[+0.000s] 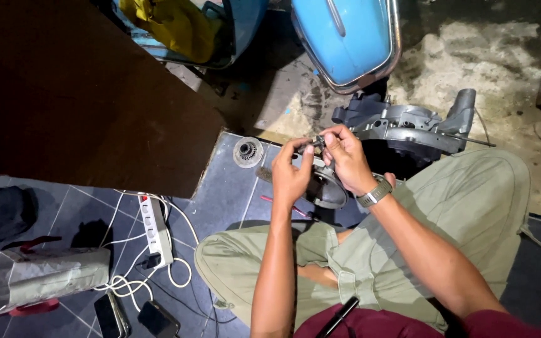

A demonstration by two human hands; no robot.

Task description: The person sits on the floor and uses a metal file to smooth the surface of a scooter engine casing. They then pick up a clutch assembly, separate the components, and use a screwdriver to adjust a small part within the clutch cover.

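Scooter workshop: engine casing (pixel 408 128), floor work.

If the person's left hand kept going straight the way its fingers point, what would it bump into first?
The left hand points up and to the right, at the small dark metal part pinched between both hands. It already touches that part; just beyond it are the fingers of the right hand. Depth past those is unclear.

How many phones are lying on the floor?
2. One phone lies at the bottom edge, below the white power strip. The other phone lies just right of it. More could be hidden outside the picture.
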